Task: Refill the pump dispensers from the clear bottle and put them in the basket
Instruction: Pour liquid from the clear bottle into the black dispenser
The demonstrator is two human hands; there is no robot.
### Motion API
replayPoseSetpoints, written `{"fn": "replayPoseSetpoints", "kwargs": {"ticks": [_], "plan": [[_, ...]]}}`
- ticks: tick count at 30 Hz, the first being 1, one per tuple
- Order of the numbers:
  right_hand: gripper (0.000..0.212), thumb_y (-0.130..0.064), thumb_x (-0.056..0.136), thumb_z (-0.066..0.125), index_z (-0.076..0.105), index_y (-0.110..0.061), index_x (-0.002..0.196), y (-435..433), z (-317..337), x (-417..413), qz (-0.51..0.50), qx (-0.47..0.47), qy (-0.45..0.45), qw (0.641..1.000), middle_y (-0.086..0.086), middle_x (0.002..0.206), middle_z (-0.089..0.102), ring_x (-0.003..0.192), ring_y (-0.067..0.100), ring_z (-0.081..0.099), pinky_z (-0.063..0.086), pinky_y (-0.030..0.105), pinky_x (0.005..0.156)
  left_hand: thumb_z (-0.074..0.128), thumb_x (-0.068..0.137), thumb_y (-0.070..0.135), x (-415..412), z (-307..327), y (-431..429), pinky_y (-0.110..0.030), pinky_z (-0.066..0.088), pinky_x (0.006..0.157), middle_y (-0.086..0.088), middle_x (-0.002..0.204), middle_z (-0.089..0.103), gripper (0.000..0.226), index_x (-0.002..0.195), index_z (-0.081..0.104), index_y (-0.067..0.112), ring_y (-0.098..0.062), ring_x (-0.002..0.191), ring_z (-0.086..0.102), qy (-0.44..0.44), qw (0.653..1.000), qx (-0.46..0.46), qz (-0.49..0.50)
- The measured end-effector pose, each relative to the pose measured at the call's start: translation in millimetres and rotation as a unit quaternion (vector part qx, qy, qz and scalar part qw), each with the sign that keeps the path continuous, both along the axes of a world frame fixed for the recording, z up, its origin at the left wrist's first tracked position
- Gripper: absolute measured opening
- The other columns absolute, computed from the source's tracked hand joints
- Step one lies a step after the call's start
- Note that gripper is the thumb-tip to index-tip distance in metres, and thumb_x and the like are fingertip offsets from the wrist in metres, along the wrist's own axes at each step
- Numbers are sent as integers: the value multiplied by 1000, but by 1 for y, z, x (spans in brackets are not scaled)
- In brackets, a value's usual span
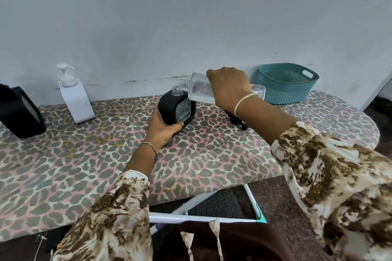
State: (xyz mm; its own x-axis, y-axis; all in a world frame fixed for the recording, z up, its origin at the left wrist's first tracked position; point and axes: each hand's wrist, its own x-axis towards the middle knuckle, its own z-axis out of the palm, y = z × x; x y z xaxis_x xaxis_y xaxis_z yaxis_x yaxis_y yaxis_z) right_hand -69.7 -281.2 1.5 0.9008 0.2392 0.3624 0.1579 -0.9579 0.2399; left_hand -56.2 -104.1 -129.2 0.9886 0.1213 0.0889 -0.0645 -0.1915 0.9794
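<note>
Tilted clear bottle [197,88] held in right grip [230,86], mouth at open black dispenser [169,108], left grip [162,131] clasping its base, basket [290,88] beyond right grip

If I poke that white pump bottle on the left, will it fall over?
It might tip: the white pump dispenser is tall and narrow and stands on a soft-looking patterned cover. Its smooth sides probably feel slippery. Its weight is a guess, since the white body hides how full it is.
</note>
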Motion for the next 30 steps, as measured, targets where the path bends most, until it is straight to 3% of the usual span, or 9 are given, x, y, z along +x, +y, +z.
{"fn": "replayPoseSetpoints", "kwargs": {"ticks": [7,12,22,26,30], "plan": [[36,1,80,54,53,-11,114,0,-1,0,0,7,1,1000,9,98,61,92,30,60,38,31,64,82,67,-3,2,-1,0,-34,45,104,-7,128,59,78,134,45,12,-19,118,57,2,1000,7,2],[37,1,80,55,52,-11,115,0,0,1,-1,5,3,1000,9,96,60,91,29,59,38,32,63,81,68,-4,0,-1,0,-27,45,99,-6,125,61,74,132,47,12,-18,115,58,-6,1000,3,0],[36,1,81,54,53,-11,115,1,1,1,2,2,8,1000,9,99,61,94,30,60,38,31,65,82,67,-3,3,-3,2,-33,45,103,-6,127,60,76,132,46,14,-19,117,57,-5,1000,7,-1],[36,1,81,53,53,-11,115,1,2,0,1,1,11,1000,10,100,61,94,31,60,39,32,66,82,67,-3,3,-3,1,-28,43,102,-6,128,59,77,133,46,13,-16,117,55,-7,1000,6,-5],[36,1,80,54,54,-10,115,1,2,1,0,0,9,1000,9,97,62,91,30,60,39,31,65,82,67,-2,3,-3,2,-35,44,105,-7,128,59,77,133,45,13,-19,118,56,1,1000,3,-3]]}}
